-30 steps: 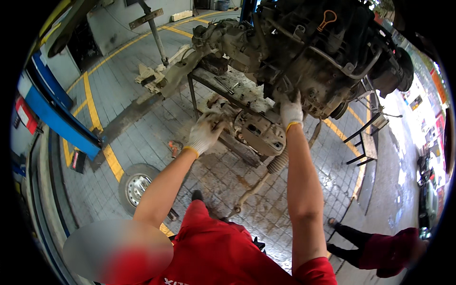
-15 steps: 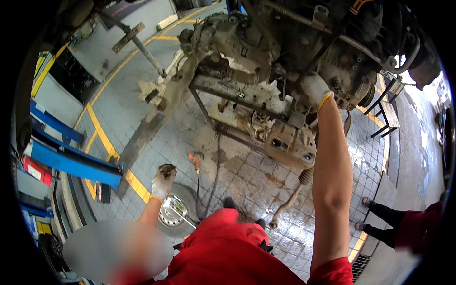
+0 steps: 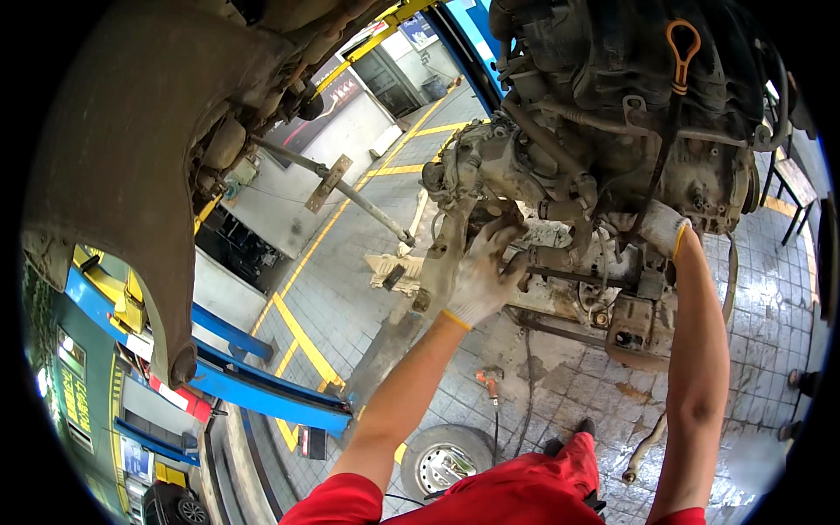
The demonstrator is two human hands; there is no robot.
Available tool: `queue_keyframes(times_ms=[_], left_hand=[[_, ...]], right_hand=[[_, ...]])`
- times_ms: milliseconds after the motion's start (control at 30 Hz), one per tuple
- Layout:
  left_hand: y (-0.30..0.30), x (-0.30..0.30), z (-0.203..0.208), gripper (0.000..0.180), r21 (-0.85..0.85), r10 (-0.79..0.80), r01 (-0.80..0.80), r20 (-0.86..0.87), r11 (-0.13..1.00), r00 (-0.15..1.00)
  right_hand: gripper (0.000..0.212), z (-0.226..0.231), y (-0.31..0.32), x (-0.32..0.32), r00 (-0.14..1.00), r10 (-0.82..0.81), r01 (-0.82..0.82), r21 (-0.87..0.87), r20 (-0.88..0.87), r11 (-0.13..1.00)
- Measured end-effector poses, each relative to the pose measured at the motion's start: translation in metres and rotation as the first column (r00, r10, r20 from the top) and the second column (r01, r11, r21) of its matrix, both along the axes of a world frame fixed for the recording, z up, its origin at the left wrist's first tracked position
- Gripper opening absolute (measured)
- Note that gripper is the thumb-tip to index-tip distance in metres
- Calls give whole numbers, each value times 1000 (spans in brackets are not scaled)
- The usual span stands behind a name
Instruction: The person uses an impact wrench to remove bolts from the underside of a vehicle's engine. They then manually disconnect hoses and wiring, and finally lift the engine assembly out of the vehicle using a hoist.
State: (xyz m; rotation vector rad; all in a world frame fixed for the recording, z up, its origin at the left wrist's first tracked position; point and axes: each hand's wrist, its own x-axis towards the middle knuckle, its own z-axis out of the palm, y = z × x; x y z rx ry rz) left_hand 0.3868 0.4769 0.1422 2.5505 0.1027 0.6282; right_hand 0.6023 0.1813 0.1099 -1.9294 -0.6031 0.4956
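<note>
Left hand (image 3: 484, 278) gloved, fingers curled gripping grimy engine assembly (image 3: 612, 149) near left; right hand (image 3: 658, 227) gloved, tucked behind hoses, grip unclear; wheel (image 3: 442, 464) on floor.

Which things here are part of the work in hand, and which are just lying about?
In hand: left hand and right hand, both gloved, on the greasy engine assembly.
Lying about: wheel on the floor, orange-handled tool, blue lift arm.
</note>
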Motion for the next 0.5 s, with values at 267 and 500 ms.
queue_keyframes(times_ms=[267, 500], left_hand=[[-18, -21, 157, 78, -325, -55, 578, 839, 748, 542], [-34, -64, 251, 120, -188, 58, 668, 976, 721, 212]], right_hand=[[66, -78, -10, 48, 771, 247, -77, -298, 587, 951], [72, -155, 13, 72, 275, 192, 169, -244, 942, 955]])
